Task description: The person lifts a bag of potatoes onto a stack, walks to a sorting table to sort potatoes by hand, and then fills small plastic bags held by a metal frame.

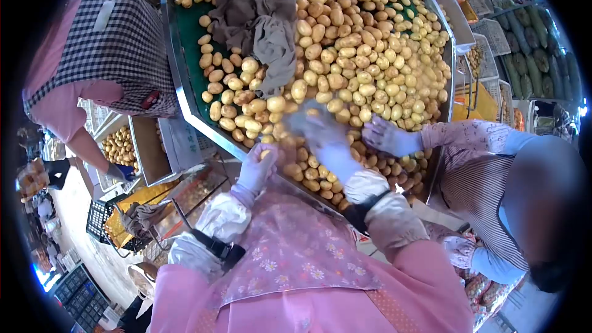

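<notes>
My left hand (256, 169), in a pale glove, is closed at the table's near edge, its thumb and fingers pinching a small yellow potato (266, 154). Smeared by motion, my gloved right hand (328, 140) reaches over the heap of potatoes (351, 49). At its fingertips is a blurred grey cloth (305, 117), lying against the potatoes; the exact finger positions are hard to make out. A larger grey-brown cloth (271, 31) is spread over potatoes farther up the metal-rimmed table (185, 95).
At right, a co-worker's gloved hand (388, 137) touches potatoes close to my right hand. Another person in a checked apron (111, 31) stands at left. More gloved hands reach in at the far side. Crates, a box (151, 148) and large green gourds (530, 49) surround the table.
</notes>
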Available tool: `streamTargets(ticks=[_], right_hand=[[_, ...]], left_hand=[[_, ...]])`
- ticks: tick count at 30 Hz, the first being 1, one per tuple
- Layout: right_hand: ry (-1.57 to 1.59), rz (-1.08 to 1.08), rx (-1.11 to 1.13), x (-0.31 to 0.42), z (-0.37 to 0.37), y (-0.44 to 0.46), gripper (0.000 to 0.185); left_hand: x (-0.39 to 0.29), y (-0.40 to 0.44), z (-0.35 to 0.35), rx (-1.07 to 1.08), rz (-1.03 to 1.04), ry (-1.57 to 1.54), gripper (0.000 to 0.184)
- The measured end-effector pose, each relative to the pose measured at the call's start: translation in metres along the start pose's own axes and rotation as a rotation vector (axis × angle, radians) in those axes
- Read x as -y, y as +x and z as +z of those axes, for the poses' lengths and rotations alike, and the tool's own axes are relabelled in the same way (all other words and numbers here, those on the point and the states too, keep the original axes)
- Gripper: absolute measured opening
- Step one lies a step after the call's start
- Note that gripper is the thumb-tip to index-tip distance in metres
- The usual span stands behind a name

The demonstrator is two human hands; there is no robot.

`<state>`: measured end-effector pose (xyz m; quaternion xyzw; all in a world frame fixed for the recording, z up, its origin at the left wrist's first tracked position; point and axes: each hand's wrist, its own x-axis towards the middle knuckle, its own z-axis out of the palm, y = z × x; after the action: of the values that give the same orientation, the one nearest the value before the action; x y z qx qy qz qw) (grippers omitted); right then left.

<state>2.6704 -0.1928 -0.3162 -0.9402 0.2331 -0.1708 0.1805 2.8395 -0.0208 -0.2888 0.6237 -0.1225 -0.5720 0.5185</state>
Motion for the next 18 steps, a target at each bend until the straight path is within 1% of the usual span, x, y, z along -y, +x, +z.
streamTargets(ticks=[2,4,5,6,7,8,10,12,14,15,16,18], right_hand=[[0.283,-0.193,-0.135,0.034,0.038,0.042,0.029],[0.02,-0.063,0.074,0.061,0.06,0.079,0.029],[0.028,-0.069,0.075,0.07,0.057,0.092,0.029],[-0.106,-0.051,0.274,0.08,0.049,0.105,0.029],[-0.24,-0.033,0.473,0.085,0.047,0.115,0.029],[-0.135,0.022,0.62,0.077,0.049,0.125,0.03],[0.012,0.094,0.708,0.059,0.045,0.13,0.03],[0.381,0.223,0.349,0.036,0.025,0.108,0.033],[0.567,0.431,0.13,0.02,-0.004,0.094,0.035],[0.508,0.472,0.191,0.003,0.002,0.081,0.03],[0.504,0.478,0.194,0.006,0.008,0.065,0.03],[-0.136,0.013,0.465,0.024,0.008,0.024,0.028]], left_hand=[[0.011,-0.009,-0.008,-0.08,-0.084,-0.262,0.021],[0.007,-0.025,-0.017,-0.08,-0.114,-0.308,0.023],[0.005,-0.031,-0.023,-0.123,-0.129,-0.303,0.023],[0.002,-0.038,-0.028,-0.167,-0.145,-0.297,0.024],[-0.003,-0.048,-0.034,-0.14,-0.162,-0.495,0.027],[-0.001,-0.057,-0.041,-0.15,-0.165,-0.497,0.027],[0.003,-0.072,-0.056,-0.281,-0.128,-0.342,0.03],[0.012,-0.089,-0.071,-0.321,-0.106,-0.348,0.03],[0.023,-0.103,-0.083,-0.34,-0.111,-0.44,0.029],[0.027,-0.108,-0.087,-0.358,-0.155,-0.503,0.03],[0.033,-0.111,-0.09,-0.354,-0.161,-0.505,0.03],[0.047,-0.111,-0.094,-0.327,-0.249,-0.713,0.031]])
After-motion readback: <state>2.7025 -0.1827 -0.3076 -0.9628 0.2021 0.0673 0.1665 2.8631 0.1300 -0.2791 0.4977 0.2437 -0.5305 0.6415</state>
